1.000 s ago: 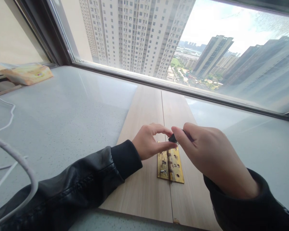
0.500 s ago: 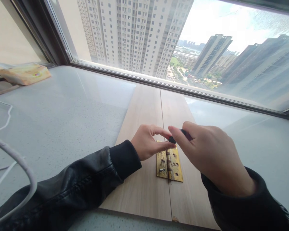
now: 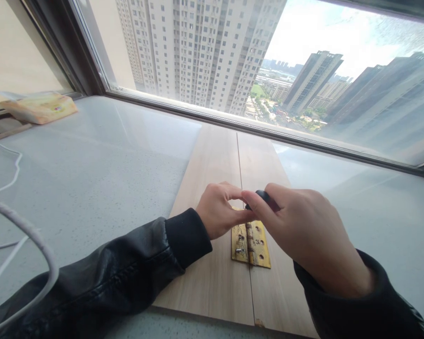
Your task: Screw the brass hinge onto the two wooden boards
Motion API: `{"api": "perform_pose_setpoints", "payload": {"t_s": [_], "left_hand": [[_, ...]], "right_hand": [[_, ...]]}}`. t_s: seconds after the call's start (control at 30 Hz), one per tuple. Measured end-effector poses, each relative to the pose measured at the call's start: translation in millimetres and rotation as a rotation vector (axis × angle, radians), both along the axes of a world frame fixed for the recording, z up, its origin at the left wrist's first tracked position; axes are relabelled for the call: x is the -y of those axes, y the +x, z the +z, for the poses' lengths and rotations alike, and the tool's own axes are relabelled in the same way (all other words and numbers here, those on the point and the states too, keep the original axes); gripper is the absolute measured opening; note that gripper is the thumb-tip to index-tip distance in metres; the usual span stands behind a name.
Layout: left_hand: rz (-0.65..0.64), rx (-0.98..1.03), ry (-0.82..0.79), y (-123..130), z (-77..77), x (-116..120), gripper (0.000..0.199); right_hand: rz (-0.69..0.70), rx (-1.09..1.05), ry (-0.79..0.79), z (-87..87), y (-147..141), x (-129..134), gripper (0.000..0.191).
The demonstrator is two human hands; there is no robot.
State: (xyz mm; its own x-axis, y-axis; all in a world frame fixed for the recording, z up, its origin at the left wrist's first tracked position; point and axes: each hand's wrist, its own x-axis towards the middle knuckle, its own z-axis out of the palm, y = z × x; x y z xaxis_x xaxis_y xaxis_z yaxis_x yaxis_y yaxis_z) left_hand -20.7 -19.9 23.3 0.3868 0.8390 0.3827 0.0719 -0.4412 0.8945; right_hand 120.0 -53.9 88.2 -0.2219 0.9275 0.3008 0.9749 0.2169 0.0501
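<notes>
My right hand (image 3: 300,226) is closed around a black screwdriver handle (image 3: 262,194); the fingers hide most of it, and its tip does not show. My left hand (image 3: 221,209) reaches in from the left, thumb and forefinger pinching at the lower end of that handle. Both hands are over the far end of a worn brass hinge (image 3: 259,240), covering part of it. The hinge lies across the seam between two pale wooden boards (image 3: 205,273). A loose-looking screw (image 3: 239,251) leans in a near left hole; the right leaf shows bare holes.
The boards lie on a speckled white sill (image 3: 134,174) below a large window with a dark frame (image 3: 183,113). White cables (image 3: 38,240) loop at the left, over my sleeve. A soft tissue pack (image 3: 42,108) rests in the far left corner.
My right hand has turned slightly and shifted its fingers on the screwdriver handle, bringing its thumb closer to my left fingers. The whole view has drifted a little.
</notes>
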Motion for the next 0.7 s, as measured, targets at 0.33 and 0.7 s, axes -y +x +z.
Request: {"api": "perform_pose_setpoints", "payload": {"t_s": [0.33, 0.7], "left_hand": [[-0.077, 0.012, 0.032, -3, -2.1, -2, 0.022], [-0.243, -0.019, 0.047, -5, 0.2, -6, 0.023]], "right_hand": [[0.088, -0.052, -0.155, 9.8, 9, 0, 0.039], [0.161, -0.094, -0.249, 11.6, 12, 2, 0.034]]}}
